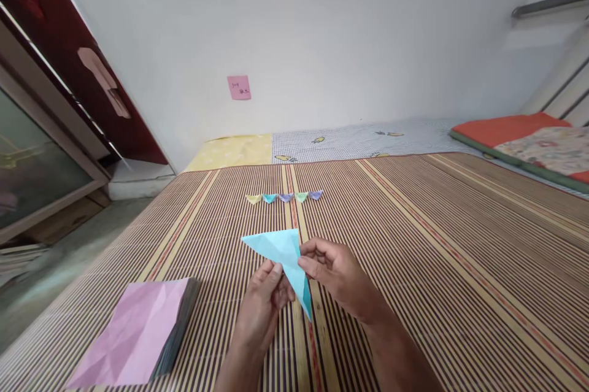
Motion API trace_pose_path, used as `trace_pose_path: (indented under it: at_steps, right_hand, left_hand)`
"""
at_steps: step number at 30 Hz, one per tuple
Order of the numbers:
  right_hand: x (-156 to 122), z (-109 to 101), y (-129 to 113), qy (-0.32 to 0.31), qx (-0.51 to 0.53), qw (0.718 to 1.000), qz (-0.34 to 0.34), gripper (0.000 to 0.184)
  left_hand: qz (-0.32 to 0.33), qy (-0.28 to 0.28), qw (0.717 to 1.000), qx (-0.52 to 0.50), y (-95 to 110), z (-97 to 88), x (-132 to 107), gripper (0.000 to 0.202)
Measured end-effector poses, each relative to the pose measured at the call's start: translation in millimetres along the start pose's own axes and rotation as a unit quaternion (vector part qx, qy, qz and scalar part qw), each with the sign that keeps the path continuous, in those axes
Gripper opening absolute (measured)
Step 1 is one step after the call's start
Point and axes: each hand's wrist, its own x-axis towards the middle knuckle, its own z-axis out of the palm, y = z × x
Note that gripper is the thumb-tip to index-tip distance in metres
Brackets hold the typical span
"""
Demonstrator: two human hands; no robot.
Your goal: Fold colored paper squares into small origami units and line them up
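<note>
A light blue sheet of paper [281,252], folded into a pointed triangular shape, is held just above the striped bamboo mat [414,245]. My left hand [263,309] pinches its lower middle from below. My right hand [334,274] pinches its right edge with thumb and fingers. Both hands are closed on the paper. Further back on the mat lies a row of several small folded paper pieces [284,197] in yellow, blue, purple and green.
A stack of square paper with a pink sheet on top [133,334] lies at the near left of the mat. A pink note [238,87] sticks on the white wall. A dark cabinet [55,103] stands at left; cushions [534,137] lie at far right.
</note>
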Motion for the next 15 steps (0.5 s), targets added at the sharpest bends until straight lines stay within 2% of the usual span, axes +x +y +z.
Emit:
trace_pose_path:
  at_steps: [4, 8, 15]
  right_hand:
    - [-0.9, 1.6, -5.1, 0.016, 0.004, 1.000, -0.020, 0.029]
    - [0.0, -1.8, -5.4, 0.026, 0.028, 0.999, -0.037, 0.038]
    - [-0.7, -0.2, -3.0, 0.024, 0.038, 0.999, -0.002, 0.018]
  left_hand:
    - [0.035, -0.019, 0.994, 0.105, -3.8, -6.8, -0.1, 0.027]
    - [0.042, -0.020, 0.991, 0.124, -2.3, -9.9, 0.5, 0.028]
    - [0.063, -0.014, 0.980, 0.187, 5.7, -5.1, -1.6, 0.030]
